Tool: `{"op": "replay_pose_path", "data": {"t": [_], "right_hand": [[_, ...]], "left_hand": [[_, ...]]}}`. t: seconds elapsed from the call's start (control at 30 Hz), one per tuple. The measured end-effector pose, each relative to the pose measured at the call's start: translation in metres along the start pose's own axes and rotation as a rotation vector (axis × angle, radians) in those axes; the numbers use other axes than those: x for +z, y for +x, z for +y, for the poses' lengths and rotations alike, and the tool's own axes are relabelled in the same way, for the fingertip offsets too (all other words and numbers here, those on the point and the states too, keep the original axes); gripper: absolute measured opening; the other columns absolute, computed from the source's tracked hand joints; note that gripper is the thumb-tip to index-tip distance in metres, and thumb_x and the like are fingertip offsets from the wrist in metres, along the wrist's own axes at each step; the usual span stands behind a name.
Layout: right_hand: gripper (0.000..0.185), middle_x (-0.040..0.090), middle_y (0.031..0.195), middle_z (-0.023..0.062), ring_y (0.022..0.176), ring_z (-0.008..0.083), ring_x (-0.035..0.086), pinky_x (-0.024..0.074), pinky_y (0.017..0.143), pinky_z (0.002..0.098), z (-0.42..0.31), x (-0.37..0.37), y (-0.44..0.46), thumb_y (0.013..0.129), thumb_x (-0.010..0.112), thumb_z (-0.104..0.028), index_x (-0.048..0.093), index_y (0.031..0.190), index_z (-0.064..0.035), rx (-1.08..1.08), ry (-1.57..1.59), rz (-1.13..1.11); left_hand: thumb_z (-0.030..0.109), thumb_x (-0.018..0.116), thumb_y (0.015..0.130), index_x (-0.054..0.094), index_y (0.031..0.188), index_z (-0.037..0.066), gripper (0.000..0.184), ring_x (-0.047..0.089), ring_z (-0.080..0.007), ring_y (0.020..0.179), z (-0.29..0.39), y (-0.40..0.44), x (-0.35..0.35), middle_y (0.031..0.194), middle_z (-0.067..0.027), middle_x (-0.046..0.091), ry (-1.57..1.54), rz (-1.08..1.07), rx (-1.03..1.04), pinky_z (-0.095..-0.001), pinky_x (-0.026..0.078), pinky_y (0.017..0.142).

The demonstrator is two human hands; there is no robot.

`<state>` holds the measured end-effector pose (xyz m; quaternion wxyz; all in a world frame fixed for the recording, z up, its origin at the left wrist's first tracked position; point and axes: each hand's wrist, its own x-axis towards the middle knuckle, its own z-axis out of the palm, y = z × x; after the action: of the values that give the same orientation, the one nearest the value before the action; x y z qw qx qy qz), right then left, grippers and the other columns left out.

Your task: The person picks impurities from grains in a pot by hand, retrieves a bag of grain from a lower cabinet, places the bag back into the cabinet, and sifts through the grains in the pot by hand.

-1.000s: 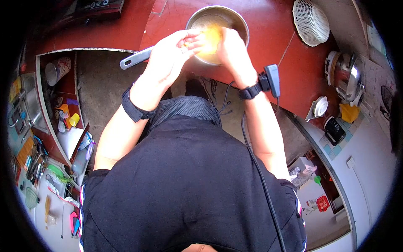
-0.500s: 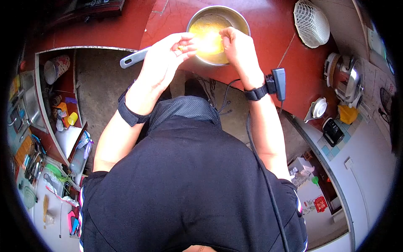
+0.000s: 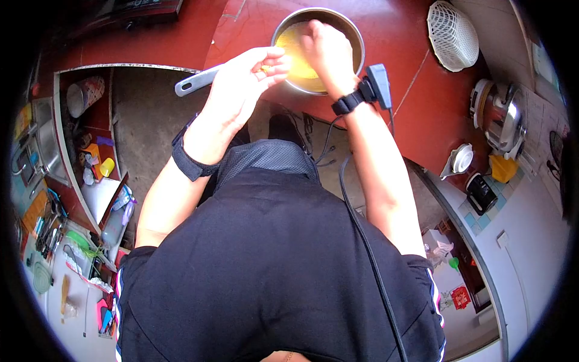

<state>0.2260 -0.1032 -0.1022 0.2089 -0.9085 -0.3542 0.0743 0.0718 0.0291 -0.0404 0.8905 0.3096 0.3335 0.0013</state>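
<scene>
A metal pot with a grey handle stands on the red countertop, and yellow, grainy-looking contents cover its bottom. At the pot's near left rim is my left hand, palm turned up. Its fingers curl around small yellow bits. My right hand reaches over the pot, fingers bent and drawn together. Whatever it may hold is hidden from view.
A white woven basket sits at the right of the red countertop. Farther right are a glass-bodied appliance, a white dish and a black mug. A cable runs along my right arm.
My right hand has moved away from me and slightly left, farther over the pot. My left hand stays nearly in place with the yellow bits.
</scene>
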Motion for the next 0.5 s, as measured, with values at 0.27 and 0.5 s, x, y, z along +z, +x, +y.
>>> {"op": "replay_pose_path", "data": {"t": [0.27, 0.5], "right_hand": [[0.013, 0.075, 0.084, 0.0107, 0.076, 0.0131, 0.073, 0.0585, 0.069, 0.0278, -0.004, -0.064, -0.020, 0.094, 0.068, -0.013, 0.072, 0.098, -0.0009, 0.460, 0.671, -0.152], [0.020, 0.074, 0.094, 0.0163, 0.082, 0.0197, 0.074, 0.0614, 0.075, 0.0288, -0.018, -0.093, -0.037, 0.100, 0.057, -0.006, 0.067, 0.109, 0.0088, 0.570, 1.181, -0.204]], "left_hand": [[0.023, 0.050, 0.104, 0.063, 0.117, -0.005, 0.034, 0.066, -0.0231, 0.104, 0.001, -0.002, 0.007, 0.109, -0.0154, 0.068, 0.027, -0.010, -0.004, -0.0363, 0.053, 0.098], [0.024, 0.047, 0.106, 0.058, 0.124, -0.007, 0.038, 0.065, -0.0254, 0.108, -0.003, 0.006, 0.017, 0.116, -0.0183, 0.065, 0.010, -0.054, -0.021, -0.0375, 0.051, 0.101]]}}
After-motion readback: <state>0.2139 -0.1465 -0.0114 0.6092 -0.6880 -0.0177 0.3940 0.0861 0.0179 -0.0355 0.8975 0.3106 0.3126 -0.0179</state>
